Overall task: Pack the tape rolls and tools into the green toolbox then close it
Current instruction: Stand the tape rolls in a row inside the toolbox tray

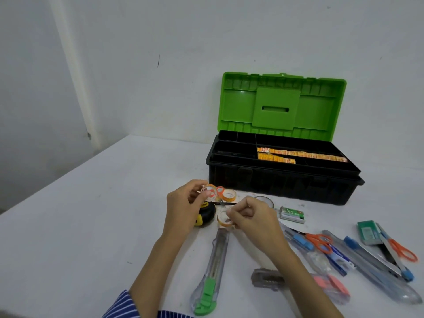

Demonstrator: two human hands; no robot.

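Observation:
The toolbox point(282, 184) stands open at the back right, green lid point(282, 104) upright, with two rows of orange tape rolls point(300, 154) in its black tray. My left hand point(183, 205) pinches a small clear tape roll point(210, 191) just in front of the box. Beside that roll lie another small tape roll point(229, 195) and a small orange scissors handle point(220, 190). My right hand point(250, 216) pinches a further small tape roll point(223, 220) lower down. A black and yellow tape measure point(205, 215) sits under my left hand.
A green-slider utility knife point(213, 271) lies near the front edge. To the right lie a clear tape roll point(266, 200), a green staple box point(292, 214), orange scissors point(320, 242), blue and pink cutters, a grey stapler point(267, 278) and a green box point(367, 232).

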